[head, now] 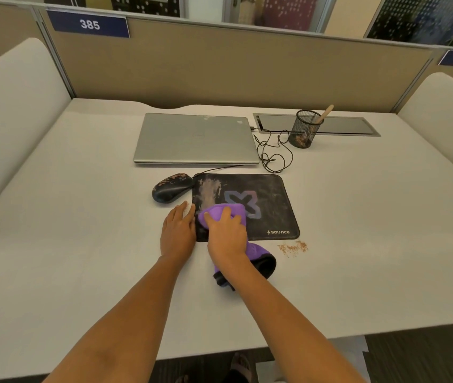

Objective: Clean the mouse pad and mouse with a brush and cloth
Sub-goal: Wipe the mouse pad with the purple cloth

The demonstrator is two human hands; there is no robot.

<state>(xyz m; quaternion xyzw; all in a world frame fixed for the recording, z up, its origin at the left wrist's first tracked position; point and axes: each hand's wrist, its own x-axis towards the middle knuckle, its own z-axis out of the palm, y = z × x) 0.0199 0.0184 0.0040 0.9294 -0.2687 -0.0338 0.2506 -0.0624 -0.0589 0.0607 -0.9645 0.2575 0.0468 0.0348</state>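
Note:
A black mouse pad (269, 200) with a coloured X logo lies in the middle of the desk, and a pale dusty smear marks its left part. My right hand (226, 234) presses a purple cloth (235, 212) onto the pad's near left area. The cloth trails back under my wrist. My left hand (178, 230) lies flat on the desk against the pad's left edge, fingers together. A black wired mouse (170, 187) with brown smudges sits just left of the pad. The brush's wooden handle (324, 113) sticks out of a mesh cup.
A shut silver laptop (195, 138) lies behind the pad, with a tangled black cable (275, 154) to its right. The black mesh cup (304, 131) stands by a recessed cable tray (349, 125). Brown crumbs (293, 247) lie near the pad's front right corner. Partition walls surround the desk.

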